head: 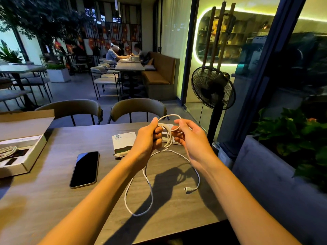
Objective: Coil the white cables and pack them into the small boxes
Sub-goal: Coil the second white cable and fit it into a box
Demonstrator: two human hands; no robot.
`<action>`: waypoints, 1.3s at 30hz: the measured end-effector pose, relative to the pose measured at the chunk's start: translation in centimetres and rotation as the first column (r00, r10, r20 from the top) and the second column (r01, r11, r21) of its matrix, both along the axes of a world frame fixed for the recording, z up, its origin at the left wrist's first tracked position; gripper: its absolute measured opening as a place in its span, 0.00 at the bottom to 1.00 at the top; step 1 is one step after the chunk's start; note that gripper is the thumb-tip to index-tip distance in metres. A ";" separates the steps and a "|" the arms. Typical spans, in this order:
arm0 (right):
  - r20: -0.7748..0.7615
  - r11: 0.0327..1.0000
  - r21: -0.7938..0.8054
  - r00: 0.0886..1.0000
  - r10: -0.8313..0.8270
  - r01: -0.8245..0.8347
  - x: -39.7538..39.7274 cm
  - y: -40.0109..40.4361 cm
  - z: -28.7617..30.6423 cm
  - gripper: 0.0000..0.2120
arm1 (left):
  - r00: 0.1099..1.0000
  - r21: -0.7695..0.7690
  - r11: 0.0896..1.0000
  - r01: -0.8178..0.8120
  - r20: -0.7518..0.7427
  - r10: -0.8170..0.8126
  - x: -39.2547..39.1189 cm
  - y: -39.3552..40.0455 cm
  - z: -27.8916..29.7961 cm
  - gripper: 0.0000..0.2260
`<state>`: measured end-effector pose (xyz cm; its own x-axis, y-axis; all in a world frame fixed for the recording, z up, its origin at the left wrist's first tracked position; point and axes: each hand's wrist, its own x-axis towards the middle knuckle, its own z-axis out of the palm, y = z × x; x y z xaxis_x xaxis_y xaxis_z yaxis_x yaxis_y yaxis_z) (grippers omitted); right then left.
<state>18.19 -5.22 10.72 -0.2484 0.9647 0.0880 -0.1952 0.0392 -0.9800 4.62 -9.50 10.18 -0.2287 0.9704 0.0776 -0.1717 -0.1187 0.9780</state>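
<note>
I hold a white cable (150, 190) above the wooden table (53, 200). My left hand (148, 137) grips a few wound loops of it. My right hand (187, 133) pinches the top loop between thumb and fingers. The loose remainder trails down onto the table in a large loop, and its connector end (188, 190) lies near the right edge. A small white box (123, 141) with a barcode label sits just behind my left hand. A second small white box (169, 128) is mostly hidden behind my hands.
A dark phone (85, 169) lies face up left of centre. An open cardboard box (26, 154) with another white cable (8, 151) inside sits at the table's left edge. Two chairs (138, 107) stand across the table. A black standing fan (213, 89) is at the right.
</note>
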 end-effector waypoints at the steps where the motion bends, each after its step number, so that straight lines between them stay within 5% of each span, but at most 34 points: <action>1: 0.042 0.999 0.017 0.999 0.033 -0.033 0.1 0.0 -0.1 0.13 | 1.000 0.008 1.000 -0.011 -0.013 0.011 0.1 0.1 -0.3 0.22; 7: 0.232 0.972 0.227 0.973 0.002 -0.056 0.2 -0.4 -0.6 0.07 | 1.000 0.002 1.000 -0.003 0.020 0.003 0.0 0.5 -1.7 0.21; 18: 0.183 0.996 0.089 0.983 0.001 -0.018 -0.6 -0.3 -2.4 0.14 | 1.000 0.012 1.000 0.026 -0.001 -0.026 0.3 0.8 -1.9 0.22; 21: 0.068 0.993 0.118 0.998 -0.018 0.009 -0.7 -0.7 -2.4 0.12 | 1.000 0.022 1.000 0.018 -0.005 -0.018 0.5 0.8 -1.6 0.21; 27: -0.043 0.970 0.158 0.982 -0.183 0.187 -0.8 -0.9 -2.1 0.09 | 0.983 0.146 0.989 -0.029 -0.174 0.055 0.5 0.5 -0.7 0.24; 32: -0.105 0.943 0.205 0.964 -0.245 0.262 -0.7 -1.1 -1.8 0.10 | 0.926 0.262 0.963 -0.066 -0.344 0.157 -0.1 0.0 -0.8 0.14; 35: -0.107 0.953 0.214 0.975 -0.196 0.215 -0.5 -0.8 -0.9 0.14 | 0.824 0.325 0.941 -0.088 -0.507 0.253 -0.8 -0.1 -1.1 0.11; 39: -0.077 0.998 0.032 0.996 0.051 -0.049 0.2 -0.4 -0.5 0.18 | 0.704 0.302 0.951 -0.071 -0.660 0.262 -2.4 -0.4 -1.3 0.08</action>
<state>18.43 -5.59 10.20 -0.2875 0.9478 0.1376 -0.2729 0.0567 -0.9604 2.18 -9.90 8.87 -0.1746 0.8495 0.4979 0.5789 -0.3205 0.7498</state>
